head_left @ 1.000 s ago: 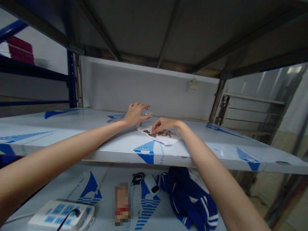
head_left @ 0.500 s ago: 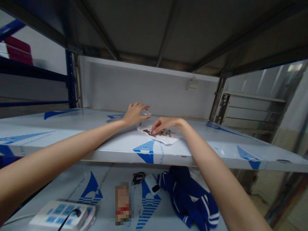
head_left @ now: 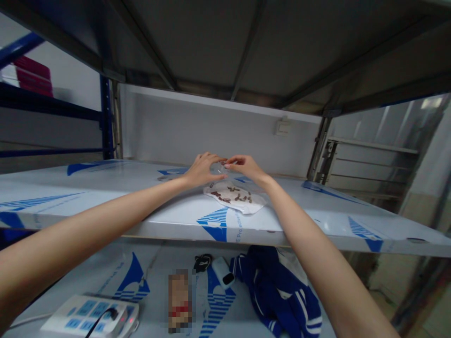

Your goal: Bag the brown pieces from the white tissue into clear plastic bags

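Observation:
My left hand [head_left: 203,171] curves its thumb and fingers around a small clear plastic container [head_left: 220,168], held up above the shelf. My right hand [head_left: 248,166] is at the container's upper right side, thumb and fingertips pinched together. What that pinch holds is too small to make out. Below both hands a white paper sheet [head_left: 249,207] lies on the shelf. Scattered over it are several small, elongated brown pieces [head_left: 225,200], darker on the left and more olive on the right.
The shelf [head_left: 141,173] wears blue-printed protective film, with another shelf [head_left: 197,42] low overhead. On the level below are a power strip [head_left: 95,312], a pixelated item [head_left: 179,300], a black item [head_left: 202,263], a light-blue device [head_left: 223,273] and a blue garment [head_left: 278,295].
My right hand has risen from the brown pieces on the paper to the container. My left hand still holds the container and has shifted slightly right in view.

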The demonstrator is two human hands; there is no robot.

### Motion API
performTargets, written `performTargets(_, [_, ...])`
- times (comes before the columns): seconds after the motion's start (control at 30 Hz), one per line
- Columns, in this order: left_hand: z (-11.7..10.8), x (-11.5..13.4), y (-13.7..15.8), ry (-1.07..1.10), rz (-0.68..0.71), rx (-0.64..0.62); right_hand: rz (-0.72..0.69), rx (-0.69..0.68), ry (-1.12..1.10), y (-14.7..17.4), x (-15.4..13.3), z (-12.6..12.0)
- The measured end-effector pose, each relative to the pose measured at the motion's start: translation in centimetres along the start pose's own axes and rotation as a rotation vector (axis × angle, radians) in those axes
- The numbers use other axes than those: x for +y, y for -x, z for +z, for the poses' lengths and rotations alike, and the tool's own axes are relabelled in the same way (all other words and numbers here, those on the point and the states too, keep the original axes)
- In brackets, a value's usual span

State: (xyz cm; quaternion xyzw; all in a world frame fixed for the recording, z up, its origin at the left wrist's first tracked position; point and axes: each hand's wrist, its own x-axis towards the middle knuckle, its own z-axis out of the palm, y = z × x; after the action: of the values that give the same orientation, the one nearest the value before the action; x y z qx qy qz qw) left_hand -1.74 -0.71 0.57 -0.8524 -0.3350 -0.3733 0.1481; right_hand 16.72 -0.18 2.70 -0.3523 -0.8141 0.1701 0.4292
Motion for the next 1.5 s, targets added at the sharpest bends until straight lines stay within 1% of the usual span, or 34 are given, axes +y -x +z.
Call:
performTargets(0.07, [-0.1,0.1,0.0,-0.004,-0.007,0.002,-0.006,0.007,0.047,-0.1,0.2,0.1])
performTargets(0.17, [-0.2,0.0,0.0,-0.014,-0.038,0.008,0.015,0.067,0.089,0.0,0.0,-0.4])
performTargets(0.2, [-0.2,-0.1,0.0,-0.017,-0.05,0.016,0.033,0.066,0.09,0.1,-0.1,-0.6])
performTargets(0.23, [-0.3,-0.2,0.0,-0.022,-0.06,0.029,0.055,0.033,0.09,0.3,-0.3,-0.9])
performTargets(0.27, [-0.2,-0.4,0.0,-0.028,-0.069,0.044,0.079,-0.038,0.091,0.5,-0.5,-1.1])
performTargets(0.3, [-0.2,-0.5,0.0,-0.035,-0.078,0.058,0.104,-0.143,0.095,0.7,-0.7,-1.3])
performTargets(0.4, [-0.1,-1.0,0.0,-0.057,-0.095,0.092,0.158,-0.547,0.102,1.3,-1.1,-1.1])
performTargets(0.43, [-0.1,-1.1,-0.1,-0.061,-0.099,0.096,0.17,-0.661,0.093,1.4,-1.1,-0.8])
performTargets(0.47, [-0.1,-1.2,-0.1,-0.065,-0.101,0.096,0.176,-0.746,0.078,1.5,-1.1,-0.5])
performTargets(0.5, [-0.1,-1.2,-0.1,-0.067,-0.103,0.094,0.179,-0.802,0.062,1.5,-1.0,-0.2])
performTargets(0.57, [-0.2,-1.1,-0.1,-0.072,-0.102,0.086,0.183,-0.837,0.045,1.4,-0.7,0.2])
performTargets(0.77, [-0.1,-1.2,0.0,-0.085,-0.084,0.067,0.246,-0.828,0.048,1.3,-0.5,0.1])
performTargets(1.03, [0.1,-1.4,-0.1,-0.118,-0.073,0.048,0.244,-0.795,0.091,1.6,-0.8,0.3])
performTargets(1.1, [0.0,-1.3,-0.1,-0.124,-0.071,0.043,0.24,-0.765,0.086,1.5,-0.8,0.3])
performTargets(1.17, [0.0,-1.4,-0.1,-0.126,-0.068,0.038,0.216,-0.682,0.084,1.4,-0.8,0.1])
performTargets(1.2, [0.0,-1.4,-0.1,-0.128,-0.067,0.037,0.194,-0.615,0.084,1.3,-0.8,0.0])
performTargets(1.3, [-0.2,-1.4,0.0,-0.139,-0.071,0.03,0.138,-0.366,0.079,1.0,-0.5,-0.5])
performTargets(1.37, [-0.3,-1.3,0.0,-0.142,-0.074,0.014,0.132,-0.21,0.064,0.8,-0.2,-0.7])
performTargets(1.43, [-0.3,-1.0,0.0,-0.139,-0.063,-0.002,0.134,-0.106,0.05,0.7,0.1,-0.5])
performTargets(1.5, [-0.3,-0.7,0.1,-0.129,-0.043,-0.012,0.119,-0.054,0.059,0.4,0.4,-0.2])
